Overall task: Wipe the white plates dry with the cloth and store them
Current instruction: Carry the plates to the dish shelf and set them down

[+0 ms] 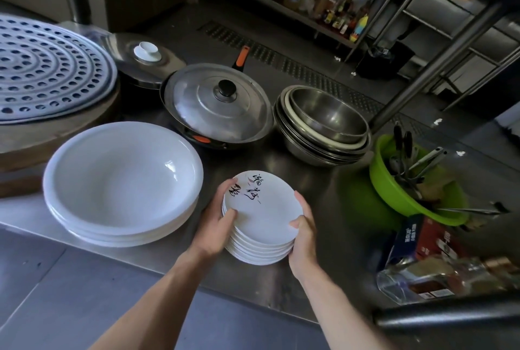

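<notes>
Both the left hand point(216, 226) and right hand point(303, 233) clasp opposite sides of the stack of white plates point(263, 217), thumbs over the rim to steady it above the steel counter point(323, 226) beside the large bowls point(121, 181).

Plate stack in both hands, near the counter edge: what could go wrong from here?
1. The plate stack is gripped only at its sides by the left hand and right hand; lower plates could slip out near the counter edge.
2. The large white bowls stand close on its left; a sideways swing could chip them.
3. No cloth is in view, so plates may get stored unwiped.
</notes>
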Demonstrator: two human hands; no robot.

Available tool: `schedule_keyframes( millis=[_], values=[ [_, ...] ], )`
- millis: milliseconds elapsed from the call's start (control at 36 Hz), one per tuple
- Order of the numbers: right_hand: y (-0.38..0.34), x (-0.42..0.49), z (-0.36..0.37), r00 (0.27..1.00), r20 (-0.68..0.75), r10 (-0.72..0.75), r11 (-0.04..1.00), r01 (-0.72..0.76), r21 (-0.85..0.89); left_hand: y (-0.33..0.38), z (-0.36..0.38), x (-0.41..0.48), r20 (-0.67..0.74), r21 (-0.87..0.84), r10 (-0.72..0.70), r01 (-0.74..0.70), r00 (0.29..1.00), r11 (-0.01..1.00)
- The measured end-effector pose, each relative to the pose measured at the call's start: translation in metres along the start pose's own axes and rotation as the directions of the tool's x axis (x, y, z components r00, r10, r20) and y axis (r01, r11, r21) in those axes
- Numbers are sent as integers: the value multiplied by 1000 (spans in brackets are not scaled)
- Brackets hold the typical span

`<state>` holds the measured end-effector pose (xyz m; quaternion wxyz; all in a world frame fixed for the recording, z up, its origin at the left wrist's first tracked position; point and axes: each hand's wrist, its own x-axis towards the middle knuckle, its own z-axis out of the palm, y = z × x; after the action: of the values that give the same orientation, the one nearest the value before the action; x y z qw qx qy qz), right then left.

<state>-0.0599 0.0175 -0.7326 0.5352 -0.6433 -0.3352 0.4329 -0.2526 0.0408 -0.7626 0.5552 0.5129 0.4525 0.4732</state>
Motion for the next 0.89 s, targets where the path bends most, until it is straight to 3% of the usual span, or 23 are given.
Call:
schedule_keyframes(
  millis=[500,667,889],
  values=[
    [3,-5,-2,999,26,-45,997,46,-54,4,-3,-2,34,12,-26,26,999,1000],
    [-2,-13,-9,988,101,-119,962,140,-235,10,1,-8,39,31,10,-11,999,999],
    [-7,-16,-19,973,185,-136,884,203,-422,23,7,-13,-14,96,-67,68,998,993]
  ],
)
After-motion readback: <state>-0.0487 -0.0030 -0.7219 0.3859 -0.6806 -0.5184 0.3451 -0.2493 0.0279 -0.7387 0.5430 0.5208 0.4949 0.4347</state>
